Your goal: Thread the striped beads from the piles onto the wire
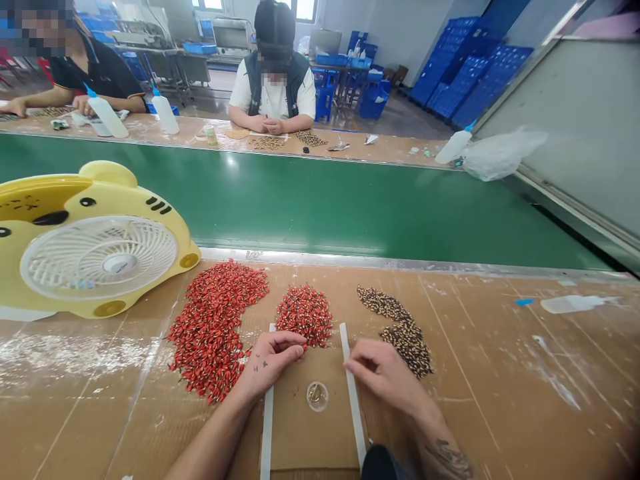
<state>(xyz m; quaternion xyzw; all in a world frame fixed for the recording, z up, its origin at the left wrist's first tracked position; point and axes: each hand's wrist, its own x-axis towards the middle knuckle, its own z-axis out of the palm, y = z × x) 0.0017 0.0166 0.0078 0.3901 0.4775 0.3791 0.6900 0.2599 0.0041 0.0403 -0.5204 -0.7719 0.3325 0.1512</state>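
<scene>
Tiny glossy red pieces (304,313) look light, stiff, maybe slippery; best pinched sideways; left hand (273,358), right hand (384,375) curled; can't tell if gripping.

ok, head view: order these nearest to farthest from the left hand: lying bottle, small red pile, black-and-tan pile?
From the left hand:
1. Small red pile: right at the fingers, just beyond them.
2. Black-and-tan pile: to the right, past the right hand.
3. Lying bottle: far right on the tabletop.
</scene>
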